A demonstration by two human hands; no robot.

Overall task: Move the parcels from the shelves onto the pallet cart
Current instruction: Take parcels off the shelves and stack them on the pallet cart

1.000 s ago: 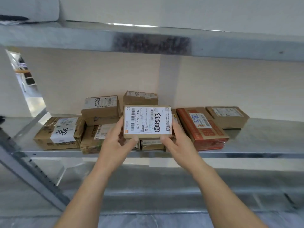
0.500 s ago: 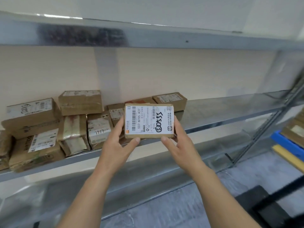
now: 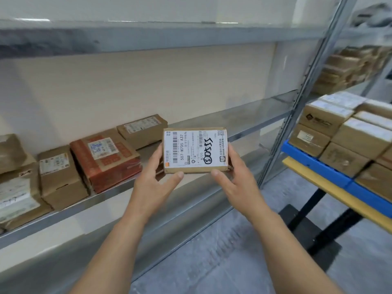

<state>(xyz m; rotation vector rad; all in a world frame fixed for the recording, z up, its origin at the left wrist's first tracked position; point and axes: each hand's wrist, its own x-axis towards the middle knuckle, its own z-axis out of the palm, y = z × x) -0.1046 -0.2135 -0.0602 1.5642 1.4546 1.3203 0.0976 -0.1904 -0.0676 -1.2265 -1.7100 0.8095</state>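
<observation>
- On the left, the grey metal shelf point(image 3: 63, 213) holds the remaining brown cardboard parcels point(image 3: 61, 177) and a red-printed cardboard box point(image 3: 106, 160). The view has swung right since a second ago, so they now sit off to the side.
- Left hand point(image 3: 152, 185): fingers up the left side of the flat brown cardboard parcel with the white shipping label point(image 3: 195, 150), thumb at its near edge. Clamped on it.
- Parcel: off the shelf, in the air in front of the shelf lip, label up, centred between both hands. A second ago it was just over the stack.
- Right hand point(image 3: 235, 179): mirror grip on the right side, thumb at the near edge. Also clamped.
- Far right: the pallet cart with blue plastic pallet on a yellow deck point(image 3: 318, 168) is newly in view and already carries stacked brown boxes point(image 3: 347, 136).
- Read: pick done, carry under way. Parcel well apart from the cart, set-down not yet done.
</observation>
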